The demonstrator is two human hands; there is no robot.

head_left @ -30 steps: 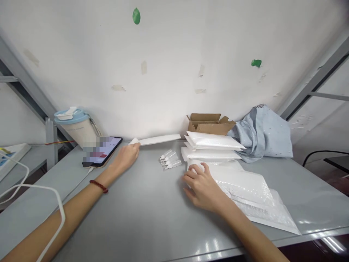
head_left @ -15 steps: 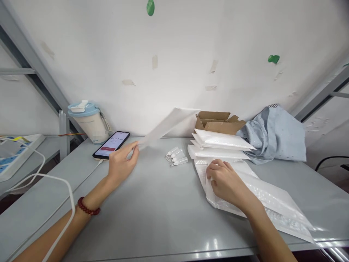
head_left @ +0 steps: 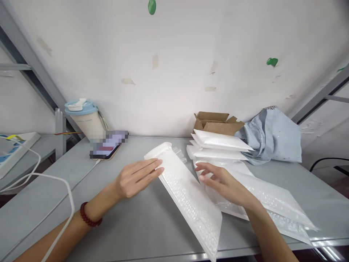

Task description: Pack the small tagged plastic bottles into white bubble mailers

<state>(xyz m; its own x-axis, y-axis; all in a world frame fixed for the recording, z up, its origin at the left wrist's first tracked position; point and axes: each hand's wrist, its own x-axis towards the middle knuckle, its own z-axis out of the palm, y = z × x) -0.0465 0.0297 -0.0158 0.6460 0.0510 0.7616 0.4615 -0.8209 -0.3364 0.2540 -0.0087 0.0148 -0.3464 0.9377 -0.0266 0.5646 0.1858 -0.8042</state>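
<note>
A white bubble mailer (head_left: 192, 198) slants across the middle of the table, its upper end folded over and its lower corner near the front edge. My left hand (head_left: 140, 176) is at its upper left side, with straight fingers lying over the edge and the thumb hidden. My right hand (head_left: 225, 183) is just right of this mailer, fingers apart and nothing in them. Beneath and beyond that hand lie more white bubble mailers (head_left: 269, 193). Small clear-and-white pieces (head_left: 180, 154) show partly behind the mailer's upper end.
Folded white packets (head_left: 222, 140) are stacked before a brown cardboard box (head_left: 215, 122) and a light blue cloth bag (head_left: 275, 136). At left stand a cup (head_left: 88, 120) with a blue lid and a phone (head_left: 109, 145) on a white cable (head_left: 71, 193). Behind is a wall (head_left: 174, 102).
My left hand has brought the thin white item down and right; it now shows as a broad mailer, partly covering the small pieces. My right hand's fingers have opened out.
</note>
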